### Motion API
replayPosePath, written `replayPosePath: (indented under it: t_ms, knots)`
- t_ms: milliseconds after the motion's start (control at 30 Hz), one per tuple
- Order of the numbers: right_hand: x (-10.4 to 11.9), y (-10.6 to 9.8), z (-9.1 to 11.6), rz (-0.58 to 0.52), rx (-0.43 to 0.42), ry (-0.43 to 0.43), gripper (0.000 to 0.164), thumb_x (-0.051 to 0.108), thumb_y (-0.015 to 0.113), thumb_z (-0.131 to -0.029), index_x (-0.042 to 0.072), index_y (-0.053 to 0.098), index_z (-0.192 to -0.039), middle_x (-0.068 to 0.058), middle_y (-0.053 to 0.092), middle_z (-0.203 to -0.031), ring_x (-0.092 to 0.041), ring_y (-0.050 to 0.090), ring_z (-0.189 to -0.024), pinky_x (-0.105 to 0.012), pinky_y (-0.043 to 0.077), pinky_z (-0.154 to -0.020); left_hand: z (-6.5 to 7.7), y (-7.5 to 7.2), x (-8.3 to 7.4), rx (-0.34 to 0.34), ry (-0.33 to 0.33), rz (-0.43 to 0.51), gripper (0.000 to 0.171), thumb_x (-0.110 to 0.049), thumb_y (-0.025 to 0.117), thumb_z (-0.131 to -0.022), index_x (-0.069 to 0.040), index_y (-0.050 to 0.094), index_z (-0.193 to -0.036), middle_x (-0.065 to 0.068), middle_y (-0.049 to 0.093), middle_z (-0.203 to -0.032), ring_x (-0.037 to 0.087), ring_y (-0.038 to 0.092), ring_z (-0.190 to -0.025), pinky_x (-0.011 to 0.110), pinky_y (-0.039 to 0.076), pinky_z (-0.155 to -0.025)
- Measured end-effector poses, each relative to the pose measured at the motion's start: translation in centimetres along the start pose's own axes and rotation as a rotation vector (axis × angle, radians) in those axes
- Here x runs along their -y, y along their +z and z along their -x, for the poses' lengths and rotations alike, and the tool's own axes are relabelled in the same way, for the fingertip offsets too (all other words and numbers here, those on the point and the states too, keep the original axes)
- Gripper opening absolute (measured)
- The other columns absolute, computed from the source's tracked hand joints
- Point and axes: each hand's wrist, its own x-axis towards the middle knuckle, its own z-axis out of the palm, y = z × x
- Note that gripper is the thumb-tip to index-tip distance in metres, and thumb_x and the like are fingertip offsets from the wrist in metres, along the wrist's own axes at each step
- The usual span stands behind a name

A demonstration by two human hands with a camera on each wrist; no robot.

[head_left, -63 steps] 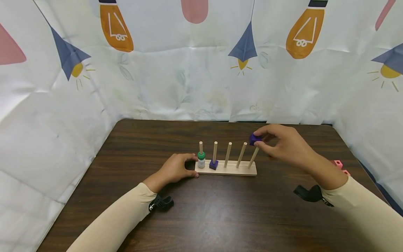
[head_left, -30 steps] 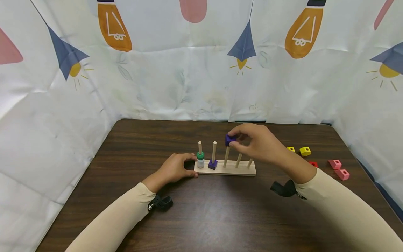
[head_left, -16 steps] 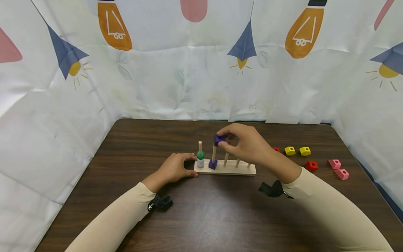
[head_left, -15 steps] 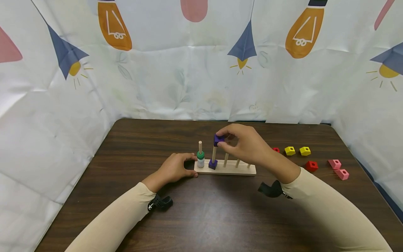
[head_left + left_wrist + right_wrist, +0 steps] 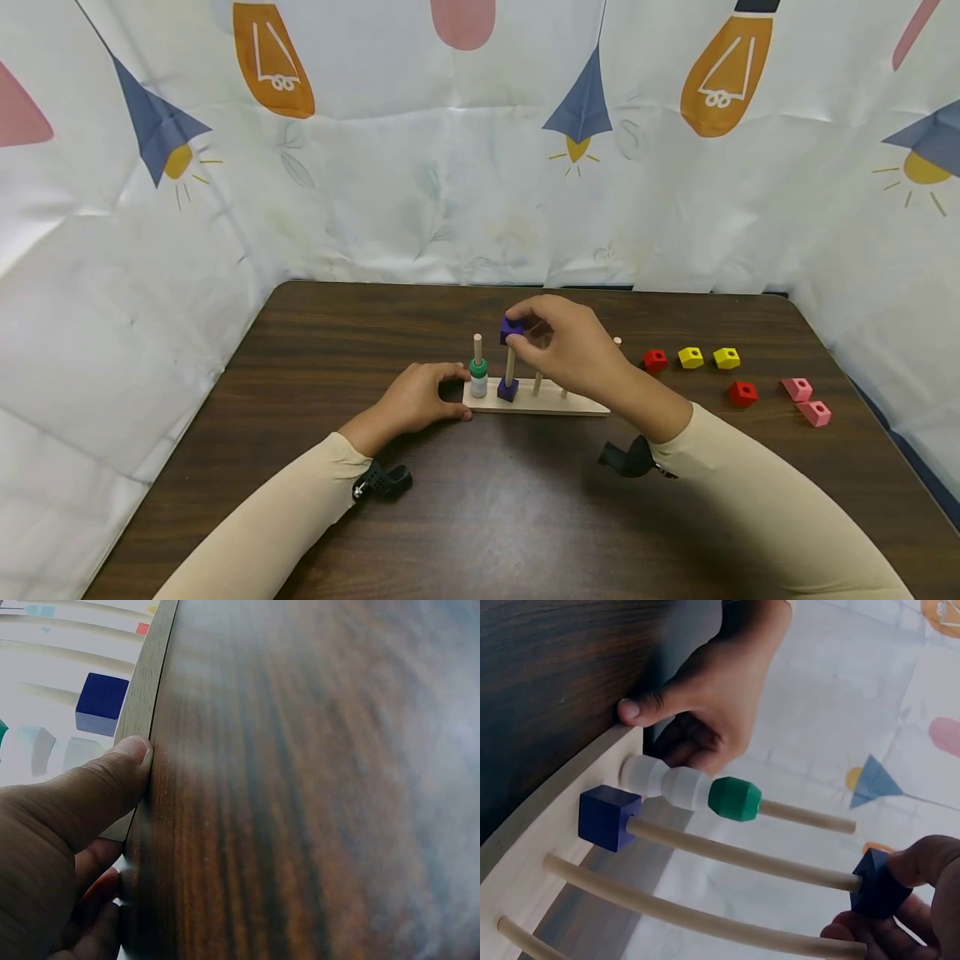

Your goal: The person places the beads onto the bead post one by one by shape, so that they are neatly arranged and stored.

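My right hand (image 5: 562,342) pinches a purple cube bead (image 5: 877,885) between thumb and fingers. The bead sits at the tip of the second peg (image 5: 742,859), and the peg's end meets its hole. At the foot of that peg rests another purple cube bead (image 5: 507,389). On the leftmost peg are two white beads (image 5: 664,780) below a green bead (image 5: 735,799). My left hand (image 5: 416,398) grips the left end of the wooden peg board (image 5: 555,403), its thumb along the front edge. The pegs farther right are partly hidden behind my right hand.
To the right on the dark wooden table (image 5: 480,517) lie two red cubes (image 5: 743,393), two yellow beads (image 5: 727,358) and two pink beads (image 5: 813,413). A white patterned cloth (image 5: 450,200) hangs behind the table and at its sides.
My right hand has carried the purple cube bead leftward from beyond the rightmost peg to the top of the second peg. The red and yellow beads have come into view. My left hand stays put.
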Motion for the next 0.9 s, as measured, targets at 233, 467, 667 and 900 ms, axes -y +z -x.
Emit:
replayPosePath:
  t_ms: [233, 467, 667, 900]
  knots:
    - [0.0, 0.6, 0.3, 0.041, 0.016, 0.043, 0.023, 0.013, 0.078, -0.092, 0.007, 0.071, -0.113, 0.001, 0.067, -0.105, -0.016, 0.067, -0.092, -0.034, 0.058, -0.082, 0.1, -0.1, -0.1, -0.004, 0.004, 0.006, 0.053, -0.037, 0.091, -0.078, -0.017, 0.073, -0.124, 0.004, 0.069, -0.13, 0.027, 0.062, -0.123, 0.047, 0.047, -0.104]
    - [0.1, 2.0, 1.1, 0.06, -0.057, 0.1, 0.027, 0.014, 0.076, -0.093, 0.006, 0.07, -0.118, 0.0, 0.067, -0.104, -0.013, 0.065, -0.088, -0.03, 0.055, -0.072, 0.1, -0.1, -0.3, 0.004, -0.004, 0.004, 0.054, -0.037, 0.091, -0.078, -0.017, 0.073, -0.125, 0.004, 0.068, -0.131, 0.027, 0.061, -0.124, 0.047, 0.047, -0.105]
    - [-0.8, 3.6, 1.8, 0.007, -0.123, 0.135, 0.034, 0.013, 0.078, -0.091, 0.005, 0.067, -0.123, -0.003, 0.068, -0.105, -0.014, 0.063, -0.082, -0.031, 0.05, -0.064, 0.0, 0.1, -0.2, 0.006, -0.011, 0.0, 0.055, -0.038, 0.091, -0.078, -0.017, 0.073, -0.126, 0.003, 0.068, -0.132, 0.027, 0.061, -0.125, 0.046, 0.046, -0.105]
    - [-2.0, 4.8, 2.2, -0.093, -0.147, 0.16, 0.062, 0.008, 0.081, -0.088, 0.001, 0.049, -0.141, -0.006, 0.071, -0.111, -0.021, 0.07, -0.094, -0.034, 0.057, -0.076, 0.0, 0.0, -0.2, 0.0, -0.005, -0.007, 0.055, -0.037, 0.091, -0.078, -0.017, 0.073, -0.125, 0.006, 0.067, -0.133, 0.028, 0.061, -0.125, 0.047, 0.047, -0.105]
